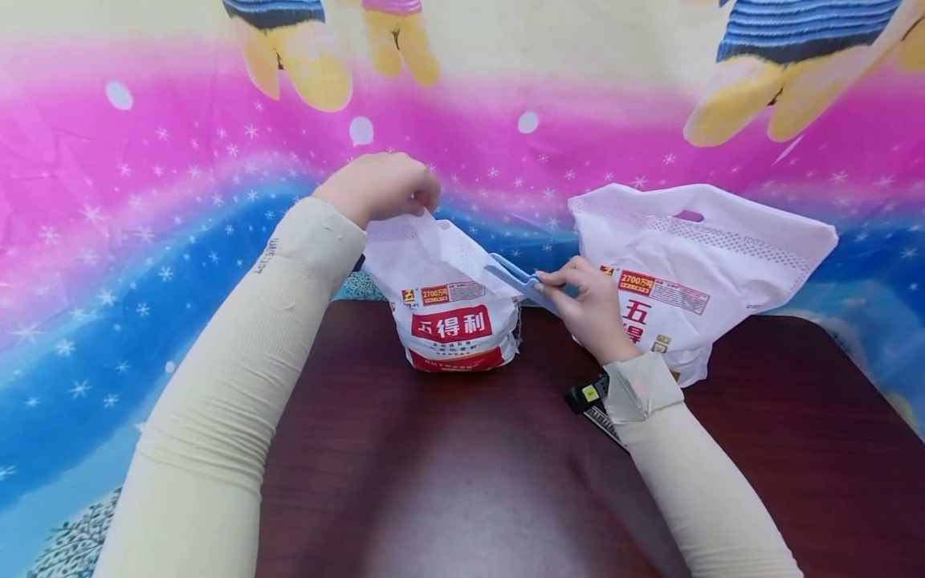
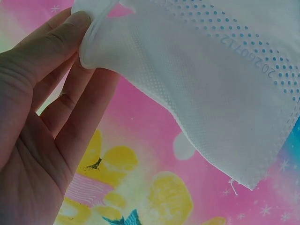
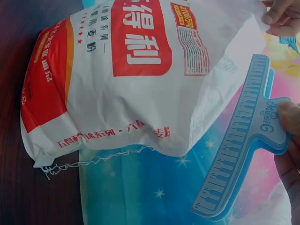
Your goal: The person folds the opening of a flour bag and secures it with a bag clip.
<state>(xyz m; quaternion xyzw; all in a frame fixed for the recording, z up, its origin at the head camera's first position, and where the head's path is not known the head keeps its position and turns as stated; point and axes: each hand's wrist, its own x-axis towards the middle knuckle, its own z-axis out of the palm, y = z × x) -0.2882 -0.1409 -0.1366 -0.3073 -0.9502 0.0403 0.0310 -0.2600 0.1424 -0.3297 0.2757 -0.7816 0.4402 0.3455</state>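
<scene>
A white flour bag (image 1: 448, 265) with red print stands upright on the table, left of centre. My left hand (image 1: 390, 185) holds its top edge from above. In the left wrist view, the thumb and fingers pinch the bag's folded white top (image 2: 187, 84) beside the handle hole. Off the bag's right side, my right hand (image 1: 588, 305) pinches a light blue music clip (image 3: 239, 140) by its handles. Piano keys and the word "Music" mark the long clip. Its far end reaches close to the bag's upper right edge in the head view.
A second white flour bag (image 1: 701, 257) with a handle hole stands to the right, partly behind my right hand. Both rest on a dark reddish-brown table (image 1: 462, 457). Behind them hangs a colourful printed cloth (image 1: 462, 120). A loose thread (image 3: 93, 161) trails from the first bag's lower seam.
</scene>
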